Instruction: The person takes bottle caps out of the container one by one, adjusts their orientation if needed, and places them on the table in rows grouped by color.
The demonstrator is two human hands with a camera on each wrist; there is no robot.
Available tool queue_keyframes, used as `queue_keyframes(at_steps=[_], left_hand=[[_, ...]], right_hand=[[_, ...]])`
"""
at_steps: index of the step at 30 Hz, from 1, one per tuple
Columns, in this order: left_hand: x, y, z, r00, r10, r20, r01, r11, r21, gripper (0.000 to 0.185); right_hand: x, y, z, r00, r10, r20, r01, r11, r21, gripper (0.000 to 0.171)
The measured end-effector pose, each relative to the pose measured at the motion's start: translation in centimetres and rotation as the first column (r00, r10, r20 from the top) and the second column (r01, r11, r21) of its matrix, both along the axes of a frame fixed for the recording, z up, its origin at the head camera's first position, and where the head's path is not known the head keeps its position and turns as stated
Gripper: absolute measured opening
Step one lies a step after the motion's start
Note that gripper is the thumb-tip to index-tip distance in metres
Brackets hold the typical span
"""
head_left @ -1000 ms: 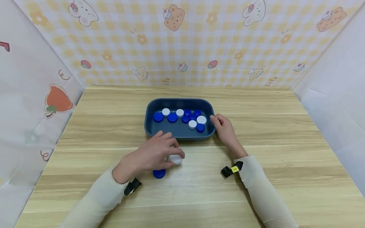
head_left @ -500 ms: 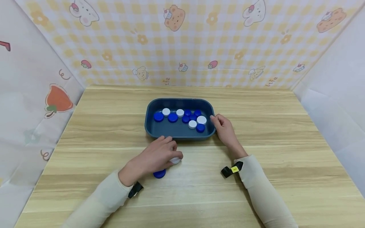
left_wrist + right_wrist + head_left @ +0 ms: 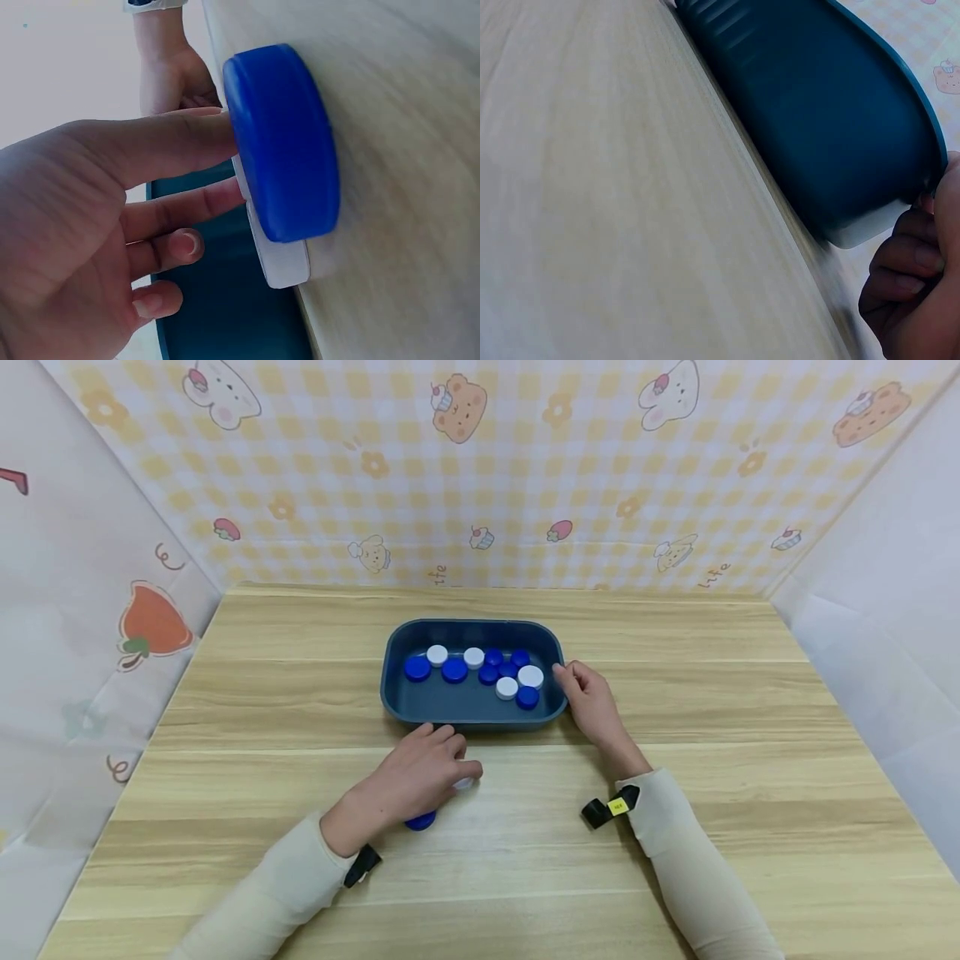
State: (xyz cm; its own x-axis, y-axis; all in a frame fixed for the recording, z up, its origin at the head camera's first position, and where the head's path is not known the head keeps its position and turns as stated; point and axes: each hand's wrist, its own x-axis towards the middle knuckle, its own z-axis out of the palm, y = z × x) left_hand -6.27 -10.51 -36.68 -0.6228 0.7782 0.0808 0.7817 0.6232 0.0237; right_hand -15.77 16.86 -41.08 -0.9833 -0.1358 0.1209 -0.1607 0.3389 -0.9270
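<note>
My left hand (image 3: 450,767) rests low on the wooden table (image 3: 750,760) just in front of a dark blue tray (image 3: 472,624). Its fingers pinch a white cap (image 3: 467,784) that is mostly hidden under them. A blue cap (image 3: 422,820) lies on the table against the heel of that hand. In the left wrist view the blue cap (image 3: 285,142) stands in front of the white cap (image 3: 286,264), and the left hand (image 3: 214,150) reaches behind it. My right hand (image 3: 570,678) grips the tray's right rim, fingers (image 3: 911,262) curled at the tray (image 3: 817,112) corner.
Several blue caps (image 3: 453,670) and white caps (image 3: 530,676) lie inside the tray. Patterned fabric walls (image 3: 480,477) close in the table on the back, left and right. Black straps sit on both wrists.
My left hand has sunk lower over the white cap and slid slightly forward, hiding more of it. The right hand and the tray have not moved.
</note>
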Motion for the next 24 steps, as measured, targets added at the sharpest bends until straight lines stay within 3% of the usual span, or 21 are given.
queue_keyframes(at_steps=[5,10,13,15,18,21,24], left_hand=[[0.1,0.0,-0.2,1.000,0.009,-0.006,-0.009,1.000,0.005,0.029],[0.1,-0.1,0.1,0.999,0.029,0.036,-0.029,1.000,0.011,0.032],[-0.2,-0.2,0.6,0.997,0.025,0.075,-0.030,0.997,0.071,0.032],[-0.7,-0.4,1.1,0.996,0.005,0.093,-0.020,0.986,0.163,0.031],[-1.7,-0.9,1.5,0.993,-0.052,0.109,0.011,0.938,0.346,0.029],[-3.1,-1.4,1.8,0.978,-0.113,0.173,0.004,0.848,0.530,0.029],[-4.9,-1.7,1.9,0.959,-0.135,0.248,-0.055,0.773,0.632,0.032]], right_hand=[[-0.1,0.0,-0.1,1.000,0.002,0.005,-0.002,1.000,-0.004,0.041],[0.0,0.0,0.0,1.000,0.004,0.009,-0.004,1.000,-0.002,0.042],[0.0,0.0,0.0,1.000,0.003,0.001,-0.003,1.000,-0.006,0.042],[0.0,0.0,-0.1,1.000,0.002,-0.003,-0.002,1.000,-0.010,0.042],[0.0,-0.1,0.0,1.000,0.000,-0.006,0.000,1.000,-0.014,0.042],[0.0,-0.1,0.0,1.000,0.002,-0.006,-0.002,1.000,-0.012,0.042],[0.0,0.0,-0.1,1.000,0.001,-0.004,-0.001,1.000,-0.010,0.042]])
